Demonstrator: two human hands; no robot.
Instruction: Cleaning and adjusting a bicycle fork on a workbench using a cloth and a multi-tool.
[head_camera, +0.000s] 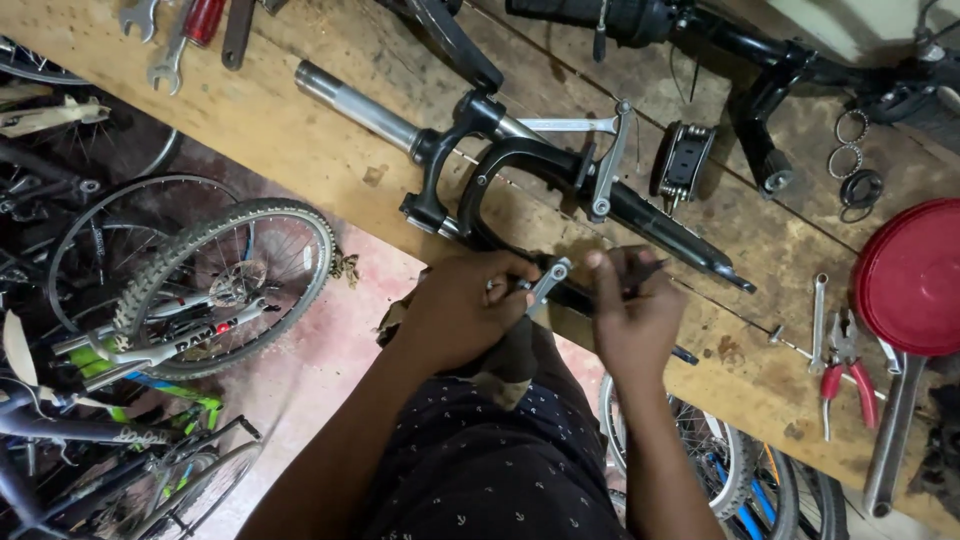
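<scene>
Hands meet at the table (330, 150) edge: the left hand (462, 308) has its grip pinched on a silver brake arm (548, 283), while the right hand (632, 310) has its grip clenched around the black fork leg (650, 215). Just beyond both grips lies the rest of the suspension fork, and red-handled pliers (845, 375) lie well right of the right grip.

No packages, labels, signs, screens.

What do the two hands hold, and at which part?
The left hand pinches the silver brake arm at its lower end. The right hand grips the black fork leg near that arm.
</scene>
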